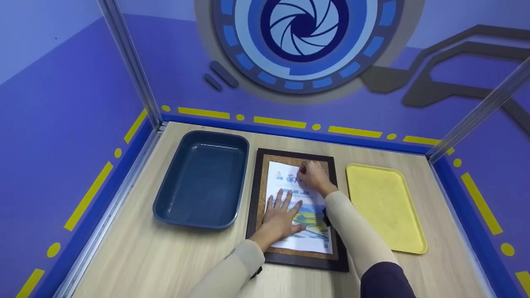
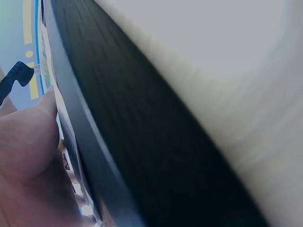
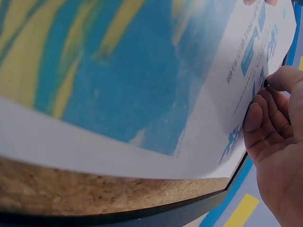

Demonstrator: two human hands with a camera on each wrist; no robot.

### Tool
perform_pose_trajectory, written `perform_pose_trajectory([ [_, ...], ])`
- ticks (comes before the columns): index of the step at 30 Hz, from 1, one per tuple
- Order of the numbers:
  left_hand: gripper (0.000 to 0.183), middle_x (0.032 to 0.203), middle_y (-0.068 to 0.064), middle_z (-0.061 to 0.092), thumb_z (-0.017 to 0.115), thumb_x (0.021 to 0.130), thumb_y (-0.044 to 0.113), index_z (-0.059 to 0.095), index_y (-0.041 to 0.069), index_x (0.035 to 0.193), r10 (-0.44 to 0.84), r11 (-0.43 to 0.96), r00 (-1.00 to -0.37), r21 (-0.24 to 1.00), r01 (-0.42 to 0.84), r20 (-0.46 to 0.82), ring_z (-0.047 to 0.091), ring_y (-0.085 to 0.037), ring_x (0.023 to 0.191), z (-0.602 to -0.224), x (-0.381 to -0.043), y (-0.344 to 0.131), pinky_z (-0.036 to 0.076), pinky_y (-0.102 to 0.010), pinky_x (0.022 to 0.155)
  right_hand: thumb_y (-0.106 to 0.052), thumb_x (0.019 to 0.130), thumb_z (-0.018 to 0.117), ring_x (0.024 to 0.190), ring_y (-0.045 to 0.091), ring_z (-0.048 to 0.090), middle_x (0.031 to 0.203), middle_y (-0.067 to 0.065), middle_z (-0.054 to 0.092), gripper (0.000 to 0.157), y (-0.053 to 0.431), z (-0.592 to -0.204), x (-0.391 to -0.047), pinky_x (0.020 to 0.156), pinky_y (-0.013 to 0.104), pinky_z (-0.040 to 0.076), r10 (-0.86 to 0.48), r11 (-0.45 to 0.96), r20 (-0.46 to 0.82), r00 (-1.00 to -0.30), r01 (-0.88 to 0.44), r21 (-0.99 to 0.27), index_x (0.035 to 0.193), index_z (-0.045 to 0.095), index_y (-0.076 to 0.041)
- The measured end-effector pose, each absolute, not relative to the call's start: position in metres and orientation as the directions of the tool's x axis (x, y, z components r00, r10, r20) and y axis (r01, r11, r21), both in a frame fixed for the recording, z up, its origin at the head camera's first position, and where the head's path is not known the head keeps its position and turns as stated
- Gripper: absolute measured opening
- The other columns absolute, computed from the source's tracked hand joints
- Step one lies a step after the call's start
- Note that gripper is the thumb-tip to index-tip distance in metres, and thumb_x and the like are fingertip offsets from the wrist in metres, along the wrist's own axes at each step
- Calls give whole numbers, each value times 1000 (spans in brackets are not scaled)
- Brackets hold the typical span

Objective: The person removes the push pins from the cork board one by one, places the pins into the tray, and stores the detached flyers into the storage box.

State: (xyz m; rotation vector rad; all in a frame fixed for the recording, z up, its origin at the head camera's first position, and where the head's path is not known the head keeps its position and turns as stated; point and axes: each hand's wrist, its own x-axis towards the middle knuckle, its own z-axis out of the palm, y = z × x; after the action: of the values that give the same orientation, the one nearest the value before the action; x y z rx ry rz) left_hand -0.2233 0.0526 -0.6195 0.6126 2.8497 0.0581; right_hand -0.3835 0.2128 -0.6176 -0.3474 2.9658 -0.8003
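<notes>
A printed sheet of paper (image 1: 306,238) with a blue and yellow picture lies on a dark-framed cork board (image 1: 263,194). My left hand (image 1: 278,219) rests flat on the sheet's lower left, fingers spread. Near the upper right corner of the sheet, my right hand (image 1: 313,176) has its fingers curled and its knuckles up. In the right wrist view a small dark pin-like piece (image 3: 266,83) shows between thumb and fingers; most of it is hidden. The board's dark frame (image 2: 128,109) fills much of the left wrist view, beside the left palm.
A deep dark blue tray (image 1: 194,182) stands left of the board. On the right lies a shallow yellow tray (image 1: 383,207), partly behind my right forearm. Purple-blue panels (image 1: 178,74) wall in the wooden table (image 1: 124,248) at the back and sides.
</notes>
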Motion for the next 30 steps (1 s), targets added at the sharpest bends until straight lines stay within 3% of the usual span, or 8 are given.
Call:
perform_pose_trajectory([
  [10, 83, 167, -7, 9, 40, 87, 81, 22, 39, 157, 419, 908, -893, 86, 410, -162, 5, -36, 152, -617, -225, 52, 13, -58, 118, -16, 91, 68, 81, 22, 60, 89, 4, 62, 8, 216, -616, -383, 71, 37, 52, -216, 846, 7, -976, -191, -499, 97, 66, -11],
  [30, 83, 167, -9, 8, 41, 89, 78, 23, 36, 158, 429, 902, -892, 121, 414, -143, 4, -37, 151, -620, -221, 53, 11, -59, 118, -14, 89, 68, 79, 21, 60, 86, 4, 64, 5, 221, -619, -382, 70, 36, 52, -255, 835, 36, -966, -239, -496, 92, 68, -10],
])
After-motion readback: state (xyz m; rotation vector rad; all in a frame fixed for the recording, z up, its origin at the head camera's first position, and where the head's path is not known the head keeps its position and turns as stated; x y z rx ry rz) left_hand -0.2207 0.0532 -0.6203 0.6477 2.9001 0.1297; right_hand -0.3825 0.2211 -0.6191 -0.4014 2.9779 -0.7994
